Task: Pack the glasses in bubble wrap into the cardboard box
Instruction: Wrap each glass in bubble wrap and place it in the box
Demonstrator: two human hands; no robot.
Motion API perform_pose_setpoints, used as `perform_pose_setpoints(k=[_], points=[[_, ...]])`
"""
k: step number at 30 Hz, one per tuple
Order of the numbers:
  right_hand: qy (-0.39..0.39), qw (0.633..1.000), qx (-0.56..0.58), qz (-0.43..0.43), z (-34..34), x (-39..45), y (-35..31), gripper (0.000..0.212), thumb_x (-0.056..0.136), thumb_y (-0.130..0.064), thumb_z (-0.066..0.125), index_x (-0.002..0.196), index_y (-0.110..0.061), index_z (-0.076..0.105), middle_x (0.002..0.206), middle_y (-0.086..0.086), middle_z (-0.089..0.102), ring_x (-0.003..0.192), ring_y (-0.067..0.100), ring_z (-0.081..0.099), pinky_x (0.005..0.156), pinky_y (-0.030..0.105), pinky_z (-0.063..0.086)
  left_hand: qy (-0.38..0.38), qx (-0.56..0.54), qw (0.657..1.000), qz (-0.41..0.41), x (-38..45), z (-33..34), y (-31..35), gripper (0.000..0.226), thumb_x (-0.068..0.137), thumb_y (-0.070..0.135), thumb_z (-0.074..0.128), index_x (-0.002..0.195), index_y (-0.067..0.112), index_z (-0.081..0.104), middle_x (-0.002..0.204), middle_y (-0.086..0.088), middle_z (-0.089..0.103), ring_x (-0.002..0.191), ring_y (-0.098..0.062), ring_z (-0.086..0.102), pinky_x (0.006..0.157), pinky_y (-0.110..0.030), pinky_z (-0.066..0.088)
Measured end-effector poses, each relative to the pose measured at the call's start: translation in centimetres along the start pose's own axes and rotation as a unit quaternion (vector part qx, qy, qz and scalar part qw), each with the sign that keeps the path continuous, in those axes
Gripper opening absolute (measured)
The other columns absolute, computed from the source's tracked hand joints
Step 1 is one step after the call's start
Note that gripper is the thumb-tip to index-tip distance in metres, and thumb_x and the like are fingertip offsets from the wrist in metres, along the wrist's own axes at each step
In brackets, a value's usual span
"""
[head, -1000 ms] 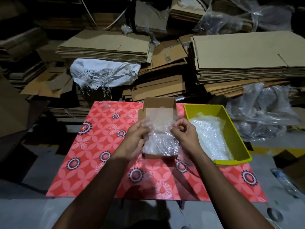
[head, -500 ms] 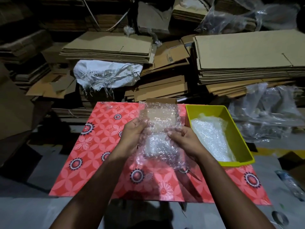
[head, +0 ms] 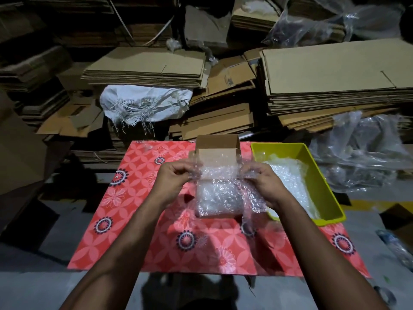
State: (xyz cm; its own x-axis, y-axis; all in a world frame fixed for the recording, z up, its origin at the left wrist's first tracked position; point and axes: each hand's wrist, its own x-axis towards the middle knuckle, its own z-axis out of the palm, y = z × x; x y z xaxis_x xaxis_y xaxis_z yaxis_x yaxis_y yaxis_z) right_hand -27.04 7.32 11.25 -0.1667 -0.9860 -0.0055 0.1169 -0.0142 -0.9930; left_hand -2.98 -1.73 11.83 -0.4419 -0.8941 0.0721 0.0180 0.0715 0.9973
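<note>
A small open cardboard box (head: 216, 153) sits on the red flowered mat (head: 138, 211), its lid flap standing up at the far side. A sheet of clear bubble wrap (head: 220, 189) lies stretched over the box's near half and spills over its front and right side. My left hand (head: 173, 181) pinches the sheet's left edge beside the box. My right hand (head: 262, 182) pinches its right edge. Bubble wrap fills the inside of the box, and I cannot make out any glasses under it.
A yellow plastic tray (head: 321, 182) holding more bubble wrap stands right of the box. Stacks of flattened cardboard (head: 330, 74) and a white sack (head: 143, 104) lie behind the mat. Crumpled clear plastic (head: 362, 153) lies at the right. Grey floor surrounds the mat.
Both hands have moved apart, from the middle of the box to its left and right sides, and have spread the bubble wrap wider and lower over the box.
</note>
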Motion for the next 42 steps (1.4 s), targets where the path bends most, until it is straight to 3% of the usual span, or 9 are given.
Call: perform_pose_setpoints(k=[4,10,16,19,23,27,32,37,42], points=[[-0.013,0.998,-0.042,-0.04,-0.4,-0.1,-0.4,0.013,0.066,-0.002,0.069,0.058,-0.013,0.067,0.063,-0.002,0.064,0.063,0.008,0.059,0.065,0.019,0.048,-0.019,0.013,0.999,0.026,0.2,0.3,0.3,0.048,0.078,-0.024,0.052,0.066,0.015,0.077,0.108,0.003,0.075,0.113,-0.013,0.064,0.091,-0.022,0.049],[-0.014,0.997,-0.043,-0.055,-0.8,1.0,-0.3,0.047,0.072,0.016,0.043,0.052,-0.022,0.061,0.058,-0.005,0.056,0.058,0.009,0.049,0.062,0.028,0.036,-0.053,-0.132,0.984,-0.111,-0.8,1.9,0.7,0.035,0.107,0.03,0.039,0.133,0.014,0.056,0.126,0.006,0.066,0.125,-0.007,0.054,0.105,-0.043,0.036],[0.029,0.996,-0.073,-0.052,-1.0,1.4,0.0,0.048,0.079,0.016,0.041,0.059,-0.021,0.064,0.066,-0.002,0.061,0.063,0.014,0.05,0.06,0.03,0.037,-0.028,-0.055,0.988,-0.138,-0.3,1.8,-0.3,0.09,0.076,0.034,0.083,0.146,0.002,0.037,0.137,-0.025,0.052,0.132,-0.025,0.05,0.108,-0.034,0.044],[0.079,0.995,0.069,0.007,-0.6,1.1,-0.6,0.024,0.096,-0.003,0.046,0.096,-0.014,0.068,0.089,0.006,0.06,0.07,0.016,0.055,0.056,0.024,0.05,-0.022,-0.047,0.991,-0.125,0.3,1.6,-0.5,0.135,0.052,0.038,0.099,0.155,0.005,0.018,0.147,-0.034,0.04,0.13,-0.03,0.055,0.113,-0.047,0.041],[0.063,0.985,0.122,0.106,-1.2,1.0,0.4,0.034,0.101,-0.045,0.048,0.114,-0.017,0.062,0.084,0.003,0.064,0.066,0.012,0.061,0.053,0.026,0.052,0.019,-0.08,0.991,-0.107,0.8,1.5,-0.9,0.117,0.069,0.017,0.089,0.157,0.005,0.012,0.147,-0.01,0.044,0.123,-0.021,0.059,0.113,-0.045,0.041],[0.04,0.993,-0.076,0.076,-1.1,1.3,1.4,0.056,0.078,-0.023,0.086,0.125,-0.006,0.062,0.12,0.024,0.067,0.104,0.031,0.071,0.089,0.046,0.058,-0.003,-0.063,0.993,-0.102,0.7,1.0,-1.7,0.101,0.077,0.018,0.085,0.155,0.011,0.022,0.105,-0.014,0.071,0.093,-0.019,0.068,0.094,-0.031,0.053],[-0.017,0.989,-0.147,0.013,-0.8,1.3,-0.9,0.02,0.087,0.0,0.073,0.072,-0.012,0.069,0.072,0.011,0.066,0.071,0.021,0.054,0.063,0.03,0.042,-0.062,0.042,0.996,-0.055,1.2,-0.7,-0.9,0.06,0.082,0.012,0.08,0.135,0.023,0.055,0.121,0.001,0.069,0.109,-0.013,0.067,0.083,-0.023,0.055],[-0.098,0.967,-0.234,-0.009,-0.1,2.3,-2.4,0.007,0.087,0.004,0.07,0.093,0.008,0.072,0.076,0.012,0.063,0.061,0.007,0.056,0.058,0.021,0.044,-0.163,0.146,0.973,-0.069,1.3,0.9,0.0,0.037,0.083,0.011,0.08,0.117,0.019,0.069,0.087,0.013,0.074,0.084,-0.007,0.071,0.083,-0.024,0.056],[0.028,0.999,-0.007,0.042,0.8,2.2,-0.8,0.025,0.081,-0.022,0.078,0.101,-0.015,0.063,0.097,0.006,0.062,0.069,0.005,0.065,0.064,0.023,0.052,-0.033,0.061,0.995,-0.071,0.6,2.2,-1.0,0.022,0.088,0.016,0.075,0.108,0.013,0.068,0.075,0.009,0.073,0.064,0.002,0.064,0.063,-0.02,0.049]])
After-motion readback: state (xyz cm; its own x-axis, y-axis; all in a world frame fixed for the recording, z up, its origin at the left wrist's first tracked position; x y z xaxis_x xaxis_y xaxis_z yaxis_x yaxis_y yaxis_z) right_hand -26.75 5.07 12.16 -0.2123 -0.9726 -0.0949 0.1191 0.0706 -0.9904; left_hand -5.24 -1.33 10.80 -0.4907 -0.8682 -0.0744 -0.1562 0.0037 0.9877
